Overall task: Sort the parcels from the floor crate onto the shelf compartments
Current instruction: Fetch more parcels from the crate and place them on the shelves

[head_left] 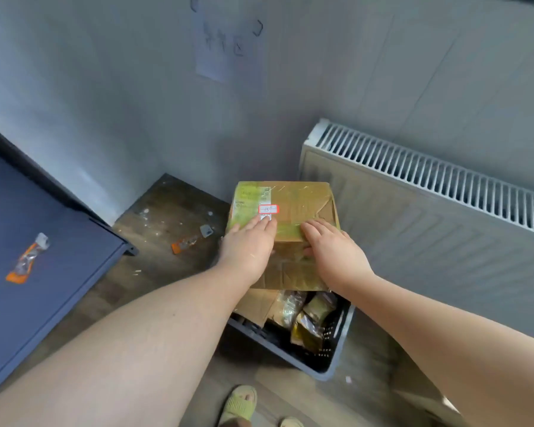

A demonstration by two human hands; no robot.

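Head view, single frame.

Cardboard parcel (285, 223): sits over the far end of the floor crate (336, 352), on top of the crate's contents. Its far edge is near the wall, with the radiator (429, 192) just beside it on the right. I cannot tell whether it rests there or is already lifted. The top face is covered in glossy tape and carries a green printed label toward the left side. A small red-bordered sticker (268, 208) sits near the middle; its handwriting is too blurred to read.

My left hand (248, 245): palm down on the parcel's top face at the near left corner, fingers straight and flat, pressing rather than clasping.

My right hand (333, 251): straddles the near top edge, fingers laid across the top face, thumb on the front face below. It is grasping the parcel over that edge.

Crate: dark, perforated walls. The near end holds more parcels (309, 315), a flat cardboard piece and several crinkled plastic pouches.

Shelf (59, 229): a dark blue surface at the left, with an orange packet (27, 260) lying near its middle, well apart from the crate.

Floor: a second orange packet (187, 243) lies between shelf and crate, among scattered pale scraps. A green slipper (239, 405) is at the bottom edge.

Wall: a sheet of paper (225, 47), markings illegible.
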